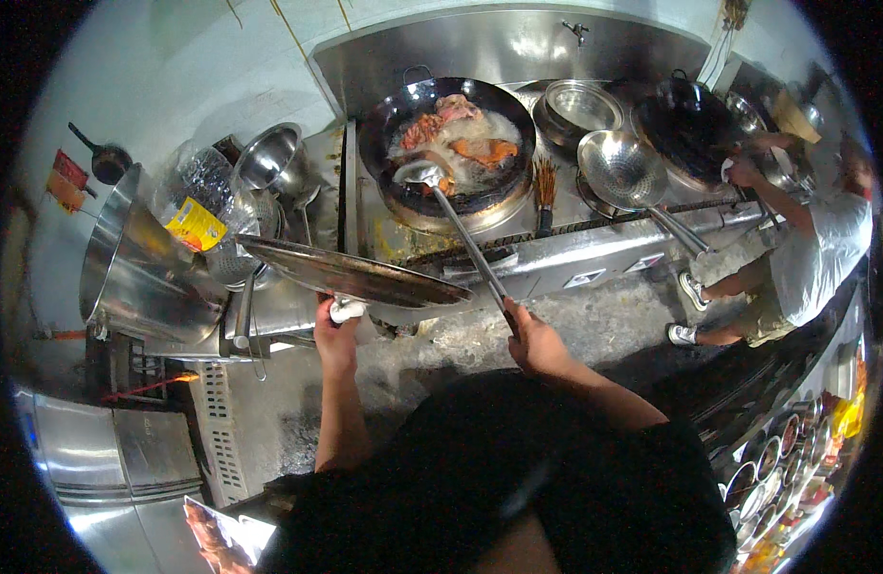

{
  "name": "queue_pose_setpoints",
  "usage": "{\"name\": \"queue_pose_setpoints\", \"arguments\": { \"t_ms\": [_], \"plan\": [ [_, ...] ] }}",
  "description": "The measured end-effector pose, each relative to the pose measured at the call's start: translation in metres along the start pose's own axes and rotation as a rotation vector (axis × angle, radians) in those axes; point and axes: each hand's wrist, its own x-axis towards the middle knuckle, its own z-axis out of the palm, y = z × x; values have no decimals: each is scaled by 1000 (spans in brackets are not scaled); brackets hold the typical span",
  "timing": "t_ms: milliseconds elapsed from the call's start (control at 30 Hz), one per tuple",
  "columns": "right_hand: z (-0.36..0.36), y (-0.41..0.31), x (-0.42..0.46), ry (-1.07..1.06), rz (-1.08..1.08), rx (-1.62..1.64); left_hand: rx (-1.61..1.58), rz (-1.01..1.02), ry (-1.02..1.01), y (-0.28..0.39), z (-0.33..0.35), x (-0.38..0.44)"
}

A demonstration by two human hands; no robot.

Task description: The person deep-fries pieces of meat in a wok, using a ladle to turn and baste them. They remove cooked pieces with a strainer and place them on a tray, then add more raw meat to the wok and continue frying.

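Note:
My right hand grips the long metal handle of a wok ladle. The ladle's bowl sits over bubbling liquid in a large dark wok, at its near left side. Browned pieces of meat lie in the liquid, with more pieces toward the far side. My left hand holds a large round metal lid from beneath, tilted and seen nearly edge-on, in front of the stove. A bunched white cloth is between that hand and the lid.
A perforated strainer, a bamboo wok brush and a metal pot sit on the range. A person stands right, beside a second wok. At left are a tall steel pot and a plastic bottle with yellow label.

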Motion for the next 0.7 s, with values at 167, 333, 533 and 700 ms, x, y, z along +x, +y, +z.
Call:
{"name": "queue_pose_setpoints", "arguments": {
  "t_ms": [167,333,533,700],
  "plan": [
    [-17,-9,11,0,-48,539,-110,-23,-41,-15,-5,3],
    [-27,-37,32,115,94,858,-189,-32,-43,-33,-6,8],
    [-38,-28,85,108,108,758,-257,-35,-49,-40,-14,13],
    [-28,-52,110,76,195,684,-128,-3,-57,-16,-19,14]
  ]
}}
